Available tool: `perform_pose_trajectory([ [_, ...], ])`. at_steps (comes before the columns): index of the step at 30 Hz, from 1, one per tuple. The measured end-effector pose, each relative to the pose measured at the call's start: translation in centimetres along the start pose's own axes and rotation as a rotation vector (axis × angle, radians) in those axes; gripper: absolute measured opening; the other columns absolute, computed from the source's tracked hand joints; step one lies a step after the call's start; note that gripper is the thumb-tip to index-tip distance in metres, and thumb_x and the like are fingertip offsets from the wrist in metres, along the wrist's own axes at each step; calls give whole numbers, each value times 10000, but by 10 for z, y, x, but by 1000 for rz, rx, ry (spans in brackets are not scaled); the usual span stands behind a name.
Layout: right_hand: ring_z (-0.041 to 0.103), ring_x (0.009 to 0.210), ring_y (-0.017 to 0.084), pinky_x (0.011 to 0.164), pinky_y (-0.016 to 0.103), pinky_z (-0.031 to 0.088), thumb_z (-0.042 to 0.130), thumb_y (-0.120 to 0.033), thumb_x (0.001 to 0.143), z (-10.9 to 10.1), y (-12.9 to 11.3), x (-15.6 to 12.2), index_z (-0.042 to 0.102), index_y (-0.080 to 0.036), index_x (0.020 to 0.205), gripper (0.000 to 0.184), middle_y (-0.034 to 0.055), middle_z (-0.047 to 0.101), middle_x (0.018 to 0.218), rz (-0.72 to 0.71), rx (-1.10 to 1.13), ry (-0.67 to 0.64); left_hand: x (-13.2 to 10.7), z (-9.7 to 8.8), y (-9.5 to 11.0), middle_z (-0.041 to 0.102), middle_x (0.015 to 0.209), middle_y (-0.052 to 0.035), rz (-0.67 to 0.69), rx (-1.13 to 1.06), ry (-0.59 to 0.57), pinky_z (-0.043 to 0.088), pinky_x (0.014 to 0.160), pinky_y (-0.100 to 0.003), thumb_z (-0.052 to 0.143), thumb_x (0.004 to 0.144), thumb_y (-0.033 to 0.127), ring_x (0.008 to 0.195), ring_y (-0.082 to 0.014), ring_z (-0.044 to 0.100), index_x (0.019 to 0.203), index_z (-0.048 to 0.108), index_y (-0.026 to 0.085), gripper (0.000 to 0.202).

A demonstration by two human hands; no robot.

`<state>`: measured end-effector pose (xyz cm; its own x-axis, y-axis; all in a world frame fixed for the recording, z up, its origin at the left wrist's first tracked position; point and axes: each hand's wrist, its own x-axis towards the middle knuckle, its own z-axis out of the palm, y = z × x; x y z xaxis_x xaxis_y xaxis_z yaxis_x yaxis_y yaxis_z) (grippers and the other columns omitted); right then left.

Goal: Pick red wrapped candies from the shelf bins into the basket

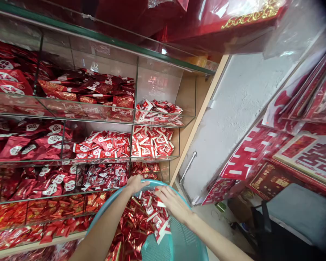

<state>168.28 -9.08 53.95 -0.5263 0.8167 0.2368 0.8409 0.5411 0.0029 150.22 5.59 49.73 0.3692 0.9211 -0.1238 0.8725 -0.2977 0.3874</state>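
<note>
Glass-divided shelves: red packets; teal basket: red-and-white packets

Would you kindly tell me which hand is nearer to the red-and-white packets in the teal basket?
Right. The right hand is over the red-and-white packets; the left hand is farther off, at the teal basket's rim.

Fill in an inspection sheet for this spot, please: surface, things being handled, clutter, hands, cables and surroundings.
Surface: shelves with wooden sides and glass dividers.
Things handled: basket, teal, in front of the shelves; packets inside it, red, some with white ends.
Clutter: shelf packets, mostly red, heaped in many compartments.
Hands: left hand at the basket's far rim; right hand over the packets, grip unclear.
Cables: thin white strip on the wall; cannot tell whether it is a cable.
Surroundings: red decorations at right, floor below.
</note>
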Motion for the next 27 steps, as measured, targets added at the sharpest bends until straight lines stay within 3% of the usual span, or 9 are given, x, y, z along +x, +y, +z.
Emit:
perform_pose_trajectory([
  [6,446,1122,210,859,369,472,449,-159,886,29,-9,-10,439,-233,1221,343,73,483,1249,-83,-156,7,0,0,0,694,971,-91,8,1,14,427,731,-284,470,709,663,943,-256,622,949,659,227,533],
  [13,424,1168,235,896,388,453,440,-93,857,30,-5,-19,420,-229,1251,418,92,465,1271,90,-147,42,0,0,1,694,982,-80,-14,6,2,424,746,-276,472,706,664,963,-250,617,950,663,233,531],
  [20,428,1162,195,920,351,441,399,-50,791,29,-2,-34,389,-288,1271,535,51,456,1268,281,211,26,-1,-2,3,698,951,-89,13,17,10,425,716,-281,464,713,654,922,-257,626,902,669,217,518],
  [27,411,1168,172,1007,351,353,377,-8,702,43,13,-23,387,-255,1266,616,42,470,1235,293,535,110,1,1,0,699,935,-91,16,21,17,427,702,-284,465,714,654,906,-257,630,896,667,222,512],
])
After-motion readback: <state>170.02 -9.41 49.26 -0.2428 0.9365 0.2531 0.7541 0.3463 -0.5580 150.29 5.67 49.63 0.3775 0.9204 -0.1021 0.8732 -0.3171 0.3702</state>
